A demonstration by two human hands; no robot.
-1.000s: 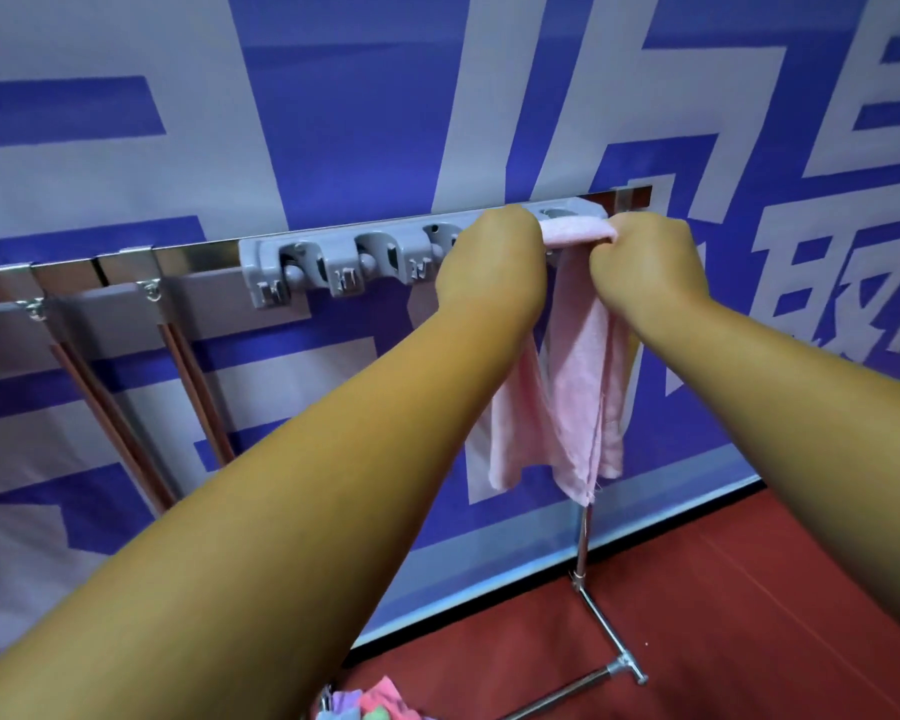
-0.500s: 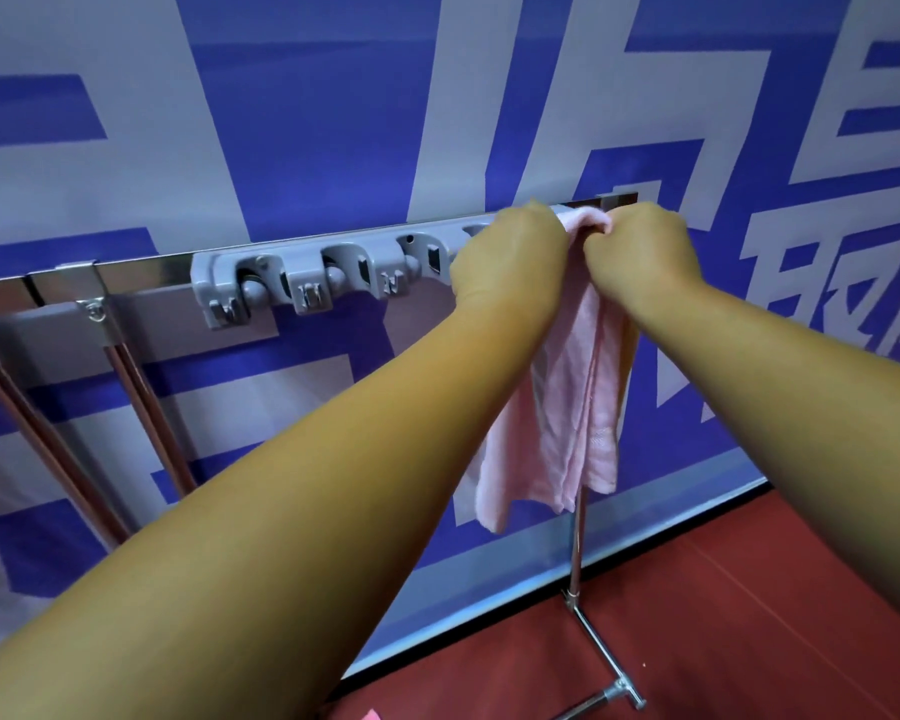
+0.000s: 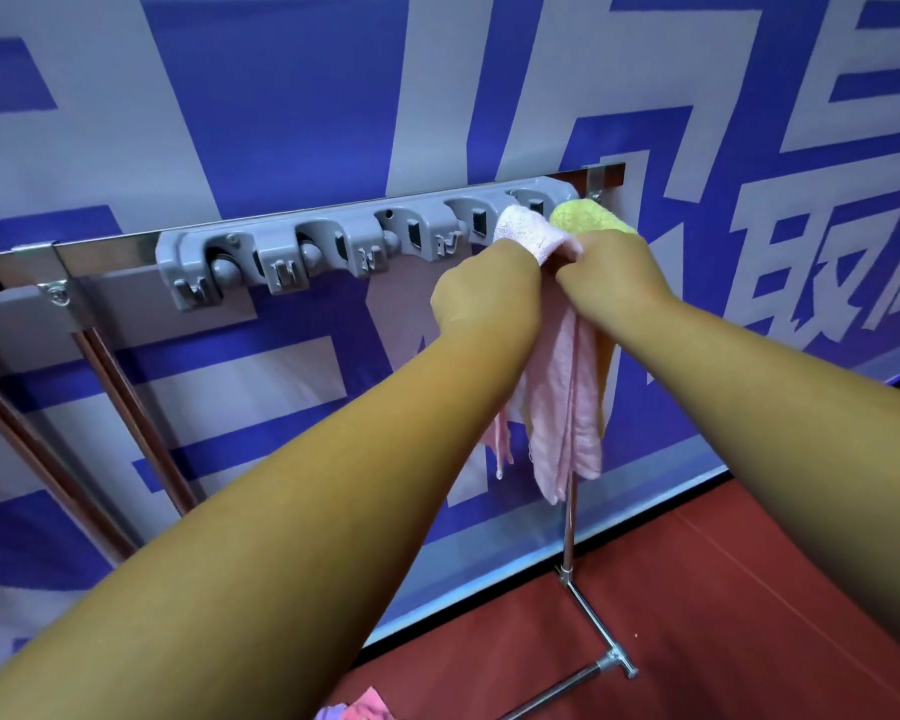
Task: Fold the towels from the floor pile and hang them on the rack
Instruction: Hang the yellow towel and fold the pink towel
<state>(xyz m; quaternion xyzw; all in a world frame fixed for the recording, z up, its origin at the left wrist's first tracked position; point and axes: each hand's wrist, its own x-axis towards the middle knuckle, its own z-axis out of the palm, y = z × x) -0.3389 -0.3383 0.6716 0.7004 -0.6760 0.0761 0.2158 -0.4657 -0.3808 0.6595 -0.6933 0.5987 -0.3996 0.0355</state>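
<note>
Two bare hands, mine, are up at the right end of the rack. Blue-and-white banner (image 3: 281, 96) fills the whole background, with big white characters on it. Red floor (image 3: 723, 641) is at lower right.

Rack (image 3: 115, 252) is a shiny metal rail running across in front of the banner. Its thin upright leg (image 3: 570, 522) goes down to the floor under the towels. Brown poles (image 3: 141, 423) hang slanted from the rail at left. Grey holder (image 3: 333, 246) sits on the rail, with a row of clamps and small hooks.

Pink towel (image 3: 557, 397) is draped over the holder's right end. Its fold shows on top between my hands, and the rest hangs down between my forearms in front of the leg. Yellow towel (image 3: 583, 218) hangs just right of it, touching it. Its top pokes out above my right hand, and a strip of it shows behind the pink one lower down.

Left hand (image 3: 484, 288) has its back to the camera. Its fingers are curled in against the pink towel's top edge and grip it, with the fingertips hidden. Right hand (image 3: 614, 272) is knuckle to knuckle with the left, its fingers also curled tight and pinching the pink towel at the fold.

Pile (image 3: 354, 709) is on the floor at the bottom edge: pink and purple cloth, mostly cut off.
</note>
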